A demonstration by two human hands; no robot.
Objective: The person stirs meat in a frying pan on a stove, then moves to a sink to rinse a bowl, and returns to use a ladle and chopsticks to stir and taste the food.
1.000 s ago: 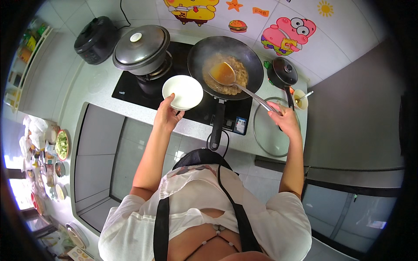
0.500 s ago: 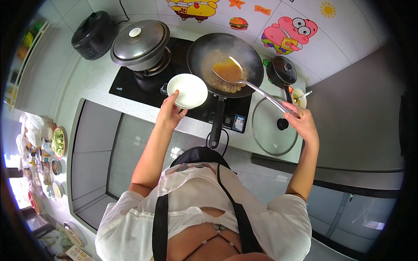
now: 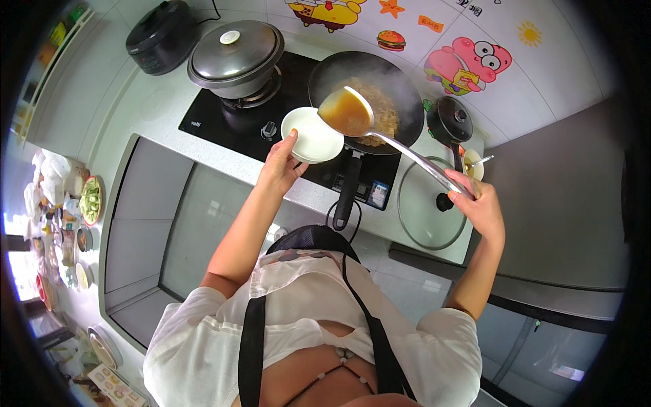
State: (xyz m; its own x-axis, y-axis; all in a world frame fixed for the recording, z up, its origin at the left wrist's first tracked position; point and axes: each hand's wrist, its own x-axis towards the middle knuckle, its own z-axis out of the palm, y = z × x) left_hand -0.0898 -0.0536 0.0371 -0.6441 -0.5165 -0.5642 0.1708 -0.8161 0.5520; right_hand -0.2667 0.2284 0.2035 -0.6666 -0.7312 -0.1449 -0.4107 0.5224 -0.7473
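My left hand [image 3: 281, 165] is closed on the rim of a white bowl [image 3: 313, 138], thumb on top and fingers underneath. It holds the bowl tilted in front of the wok, over the stove's edge. In my right hand [image 3: 480, 205] is the handle of a metal ladle [image 3: 413, 157]. Brown liquid fills the ladle's bowl, which is at the white bowl's far right rim; whether they touch I cannot tell. Steam rises from the black wok [image 3: 407, 88], where minced brown food [image 3: 383, 112] lies in liquid. The wok's handle points toward me.
A lidded steel pot [image 3: 237, 57] stands on the left burner of the black stove [image 3: 224, 122]. Behind it is a black rice cooker [image 3: 159, 39]. On the right are a glass lid [image 3: 424, 210], a small lidded pan [image 3: 449, 119] and a bowl with a spoon [image 3: 473, 165].
The filled ladle has come left and nearer, from over the wok to the white bowl's rim. The bowl remains in my left hand. The whole view has shifted slightly.
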